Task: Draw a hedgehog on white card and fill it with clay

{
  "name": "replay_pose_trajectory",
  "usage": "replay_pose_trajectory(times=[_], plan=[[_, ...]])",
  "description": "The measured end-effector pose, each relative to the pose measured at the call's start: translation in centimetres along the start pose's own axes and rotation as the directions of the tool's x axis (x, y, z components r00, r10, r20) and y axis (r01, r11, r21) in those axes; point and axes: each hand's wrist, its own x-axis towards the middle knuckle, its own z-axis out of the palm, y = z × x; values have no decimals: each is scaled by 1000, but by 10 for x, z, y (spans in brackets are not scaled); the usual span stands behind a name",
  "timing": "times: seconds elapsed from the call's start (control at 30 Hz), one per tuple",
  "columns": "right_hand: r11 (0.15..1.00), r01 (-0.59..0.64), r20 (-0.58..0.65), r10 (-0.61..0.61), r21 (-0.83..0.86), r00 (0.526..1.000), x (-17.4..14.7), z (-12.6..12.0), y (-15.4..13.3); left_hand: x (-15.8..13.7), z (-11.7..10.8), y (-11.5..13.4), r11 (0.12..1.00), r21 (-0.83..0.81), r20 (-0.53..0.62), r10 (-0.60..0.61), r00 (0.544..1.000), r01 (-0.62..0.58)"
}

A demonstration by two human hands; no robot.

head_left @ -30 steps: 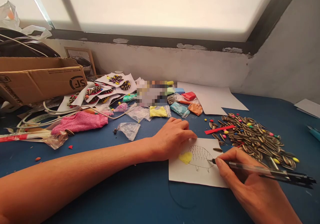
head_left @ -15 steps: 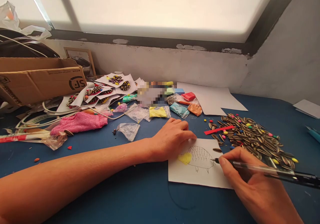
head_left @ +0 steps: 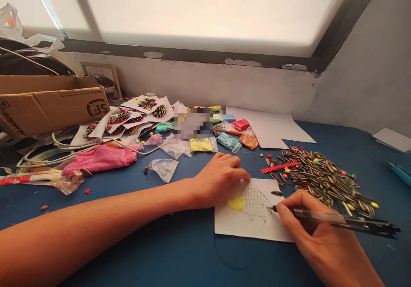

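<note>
Plastic pen (head_left: 362,224) shifted left; right hand (head_left: 316,231) pinching; left hand (head_left: 216,180) loosely curled on paper (head_left: 234,227)

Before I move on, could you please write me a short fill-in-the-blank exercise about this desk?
1. The right hand holds a ____ at the drawing.
2. The patch at the drawing's left end is coloured ____.
3. The crumpled cloth is coloured ____.
4. The narrow strip by the heap of seeds is coloured ____.

Missing words: pen; yellow; pink; red.

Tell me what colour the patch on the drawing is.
The patch is yellow, seen best in the head view.
</note>
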Motion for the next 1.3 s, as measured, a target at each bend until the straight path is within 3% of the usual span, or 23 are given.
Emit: replay_pose_trajectory(times=[0.1, 0.23, 0.53, 0.73, 0.97, 1.1, 1.3], plan=[[999, -33, -16, 33, 14, 999, -2, 1, -3, 0, 1, -1, 1000, -3, 0, 4, 1000, -4], [999, 40, -2, -40, 20, 999, 1, -2, 1, 0, 2, -2, 1000, -5, -8, 13, 1000, -13], [1000, 2, -55, -2, 13, 998, 4, -3, 1, 1, 1, -2, 1000, -9, 0, 3, 1000, -3], [995, 90, 48, -88, -38, 995, 7, -5, 10, -1, 2, -2, 1000, -12, -15, 19, 1000, -19], [1000, 0, -32, -1, -21, 999, 3, -2, 2, 0, 2, -2, 1000, -3, -4, 14, 1000, -14], [997, 60, 15, -60, -41, 998, 5, -4, 6, 0, 1, -1, 1000, 0, 7, 8, 1000, -8], [992, 119, -38, -120, -31, 992, 4, -10, 6, 1, -2, 0, 1000, 7, 31, -7, 1000, 7]])
